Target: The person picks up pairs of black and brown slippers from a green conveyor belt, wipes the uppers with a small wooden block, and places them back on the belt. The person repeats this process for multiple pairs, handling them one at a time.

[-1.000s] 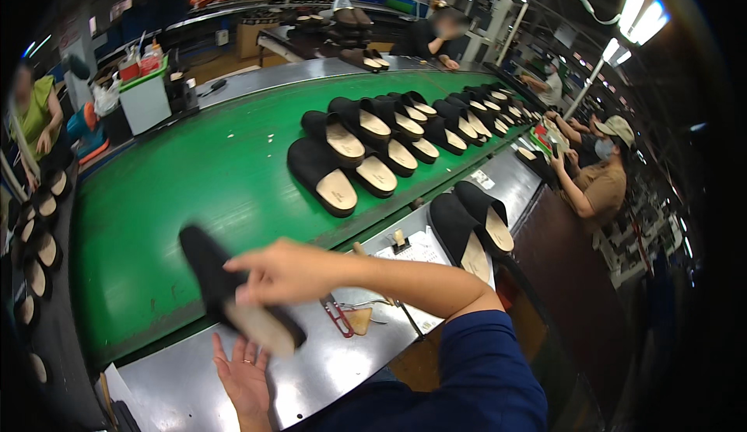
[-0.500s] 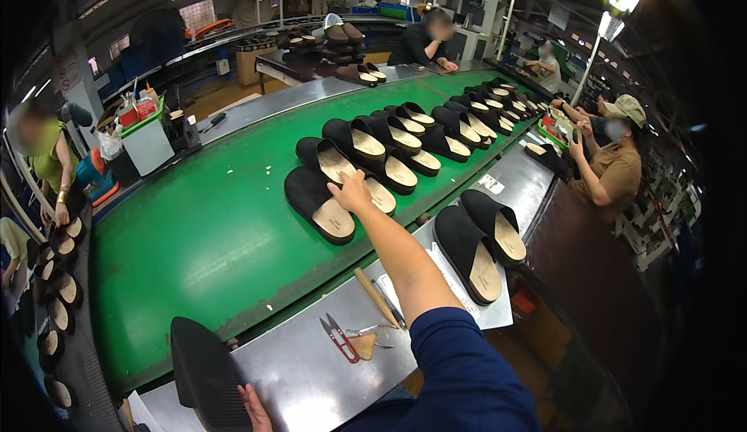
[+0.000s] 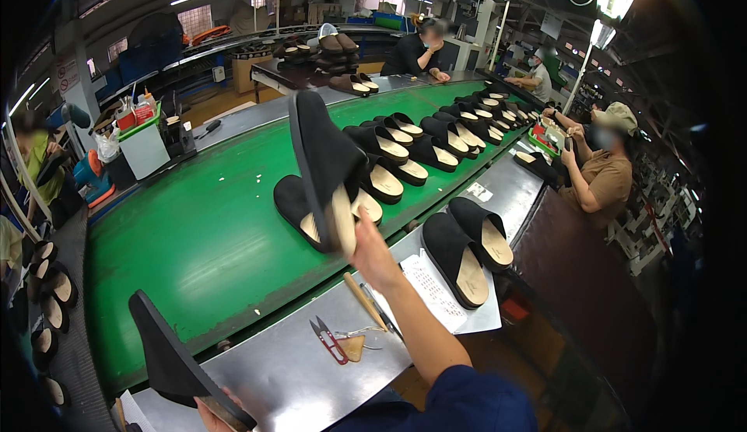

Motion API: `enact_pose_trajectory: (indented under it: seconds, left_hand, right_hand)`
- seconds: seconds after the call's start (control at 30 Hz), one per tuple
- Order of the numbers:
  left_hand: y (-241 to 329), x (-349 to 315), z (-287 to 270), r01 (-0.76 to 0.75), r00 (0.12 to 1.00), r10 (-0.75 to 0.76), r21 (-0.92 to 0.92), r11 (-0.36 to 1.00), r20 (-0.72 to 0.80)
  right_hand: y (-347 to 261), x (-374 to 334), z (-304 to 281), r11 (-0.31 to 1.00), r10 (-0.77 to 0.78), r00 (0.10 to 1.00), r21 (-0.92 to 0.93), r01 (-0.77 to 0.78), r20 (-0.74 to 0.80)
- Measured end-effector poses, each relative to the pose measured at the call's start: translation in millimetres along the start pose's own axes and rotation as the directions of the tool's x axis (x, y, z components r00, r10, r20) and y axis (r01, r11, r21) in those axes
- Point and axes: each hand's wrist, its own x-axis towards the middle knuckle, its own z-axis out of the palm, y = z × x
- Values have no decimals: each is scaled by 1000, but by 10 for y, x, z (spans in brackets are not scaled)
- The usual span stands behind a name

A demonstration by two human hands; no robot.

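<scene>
My right hand (image 3: 374, 251) grips a black clog (image 3: 319, 148) by its heel end and holds it upright above the green conveyor belt (image 3: 187, 237). Its toe points up and the beige footbed faces right. At the lower left, my left hand (image 3: 220, 412) is closed on the heel end of another black clog (image 3: 167, 358), tilted with its toe up and left; the lower part of that hand is cut off by shadow and frame edge. Behind the raised clog, one more black clog (image 3: 294, 202) lies on the belt, partly hidden.
Rows of black clogs (image 3: 443, 140) run along the belt. On the metal table (image 3: 303, 370) lie red-handled thread snips (image 3: 330, 342), a wooden-handled tool (image 3: 364, 300), a paper sheet (image 3: 432, 288) and a pair of clogs (image 3: 467, 249). Co-workers stand at the right, far side and left.
My right hand has lifted a clog off the belt and turned it upright. My left hand has swung its clog left, tilting it to show its side.
</scene>
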Motion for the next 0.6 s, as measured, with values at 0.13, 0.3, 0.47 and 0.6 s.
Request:
enact_pose_trajectory:
  seconds: [0.13, 0.3, 0.47, 0.6]
  left_hand:
    - [-64, 33, 292, 25, 936, -10, -36, 999, 352]
    - [-137, -73, 307, -139, 987, 119, 208, 968, 107]
    - [-1, -343, 375, -41, 991, 44, -27, 999, 128]
    - [-34, -368, 298, 69, 981, -57, -57, 996, 185]
  right_hand:
    - [307, -476, 52, 980, 196, 963, 81, -183, -187]
    - [491, -951, 530, 986, 164, 985, -13, -163, 50]
    - [428, -1123, 1139, 889, 458, 868, -110, -445, 190]
    - [812, -1287, 947, 838, 538, 819, -233, -494, 198]
